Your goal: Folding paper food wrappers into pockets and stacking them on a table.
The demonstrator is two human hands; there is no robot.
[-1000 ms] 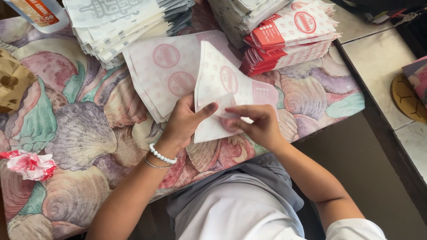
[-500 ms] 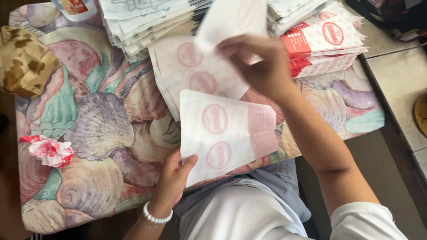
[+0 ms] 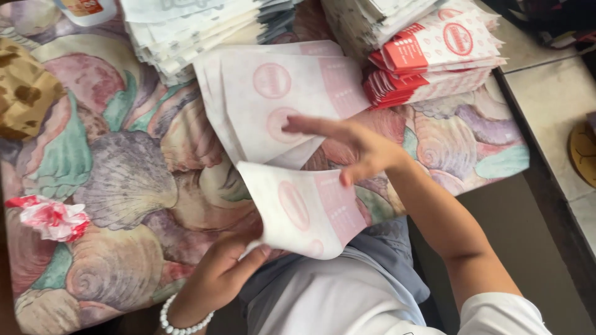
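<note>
Left hand: grips the near lower corner of a sheet, thumb on top, fingers underneath; a white bead bracelet sits on the wrist.
Right hand: loose and flat, fingers extended toward the person's left; holds nothing. Contact with any paper cannot be told because of blur.
Sheet: white paper with pale pink round marks and a pink panel; it lies between the two hands, just below the right hand, raised and curling at the left hand's end, hanging over the table edge above the lap.
Flat pile: same kind of printed sheets, fanned, directly beyond the right hand's fingertips; its near edge meets the held sheet's far edge.
Red-and-white stack: folded printed bags, beyond and to the right of the right hand, well apart from the left hand.
White stack: tall, slumped pile of pale sheets, far beyond the left hand, touching the flat pile's far-left edge.
Cloth: shell-patterned cover under everything, to the left of both hands.
Crumpled wrapper: red and white, well to the left of the left hand.
Brown item: crumpled, far left, beyond the wrapper.
</note>
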